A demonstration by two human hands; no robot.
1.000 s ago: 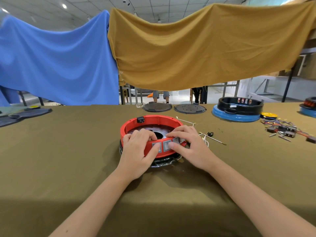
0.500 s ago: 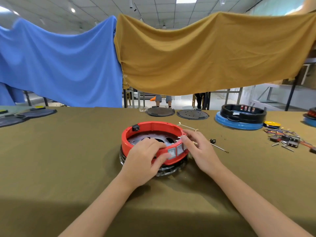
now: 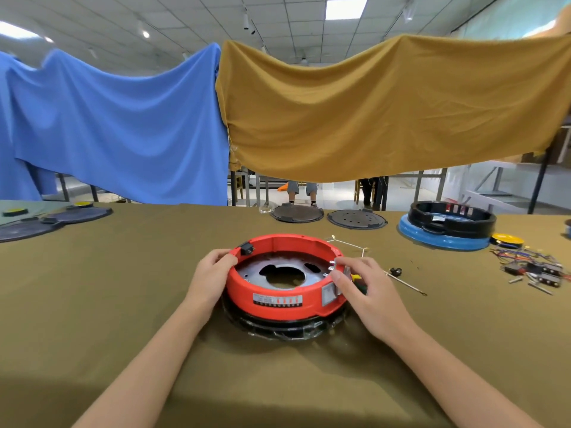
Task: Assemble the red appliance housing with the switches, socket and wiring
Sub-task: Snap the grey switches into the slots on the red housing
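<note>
The red housing (image 3: 278, 285) looked hard and light, so the left hand (image 3: 213, 270) gripped its rim while the right hand (image 3: 361, 288) pinched its other side.

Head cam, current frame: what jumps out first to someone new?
The red housing at the table's centre, sitting on a black base, with the left hand gripping its left rim near a small black socket and the right hand pinching at the switches on its right wall. Behind hang a blue cloth and a mustard cloth. Far right on the table lies a loose pile of wiring and parts.
</note>
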